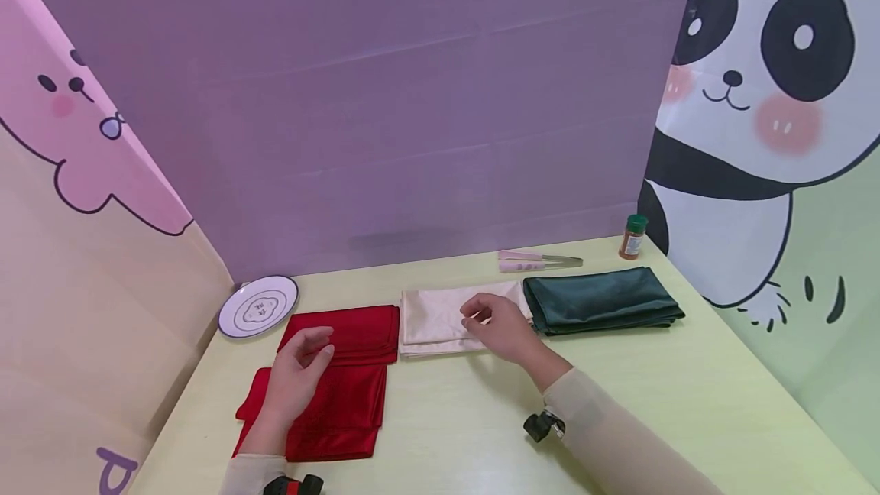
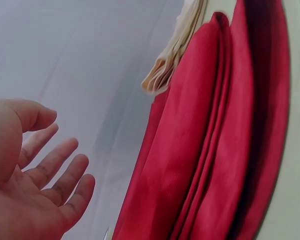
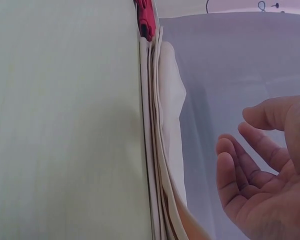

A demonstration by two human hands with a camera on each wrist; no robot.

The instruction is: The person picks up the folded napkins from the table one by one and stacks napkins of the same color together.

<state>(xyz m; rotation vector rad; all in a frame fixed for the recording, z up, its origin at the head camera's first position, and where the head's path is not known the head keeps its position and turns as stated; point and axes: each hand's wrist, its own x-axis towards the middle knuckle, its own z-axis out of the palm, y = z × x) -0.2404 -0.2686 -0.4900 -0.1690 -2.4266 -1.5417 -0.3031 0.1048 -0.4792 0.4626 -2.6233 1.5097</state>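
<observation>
My left hand [image 1: 297, 374] hovers over two folded red cloths, one behind the other: a rear red cloth [image 1: 364, 331] and a front red cloth [image 1: 347, 411]. Its fingers bend loosely with nothing between them, and the left wrist view shows a gap between the hand and the red fabric. Above the right part of a folded cream cloth [image 1: 433, 315] is my right hand [image 1: 505, 327], its fingers also loosely curved and holding nothing. In the right wrist view the cream cloth [image 3: 170, 105] lies in stacked layers, apart from the fingers. A folded dark green cloth [image 1: 598, 300] lies right of the cream one.
A white plate [image 1: 234, 312] with a dark rim sits at the table's back left. Pink-handled tongs [image 1: 525, 261] lie behind the cloths. At the back right corner stands a green-capped jar [image 1: 632, 239]. Printed curtains enclose the table [image 1: 467, 434] at the back and both sides.
</observation>
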